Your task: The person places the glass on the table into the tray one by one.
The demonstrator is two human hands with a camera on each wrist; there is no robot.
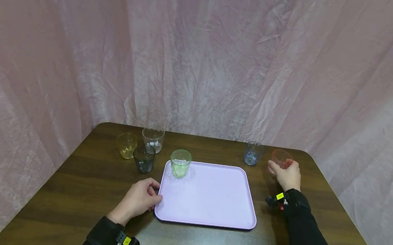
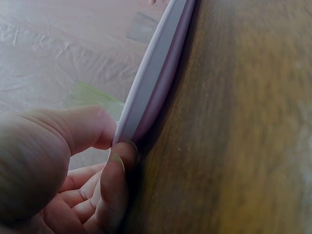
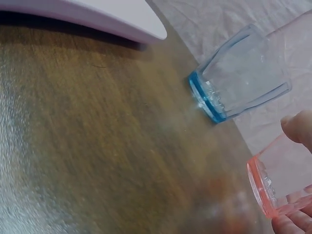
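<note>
My left hand (image 1: 139, 198) pinches the left rim of a lilac tray (image 1: 211, 196), thumb on top and fingertips under the edge in the left wrist view. On the tray's back left corner stands a green glass (image 1: 180, 163), upright. Over at the right, my right hand (image 1: 288, 176) holds a pink glass (image 1: 281, 160) between thumb and fingers. Whether its base touches the table is hard to tell. Just left of it a blue glass (image 1: 253, 154) stands upright; the right wrist view shows its blue base (image 3: 207, 97) close to the pink one.
Left of the tray stand a dark grey glass (image 1: 144, 160), a yellow glass (image 1: 127, 146) and a clear glass (image 1: 153, 137), close together. The brown wooden table (image 1: 83, 190) ends at the back before a pink curtain (image 1: 201, 61).
</note>
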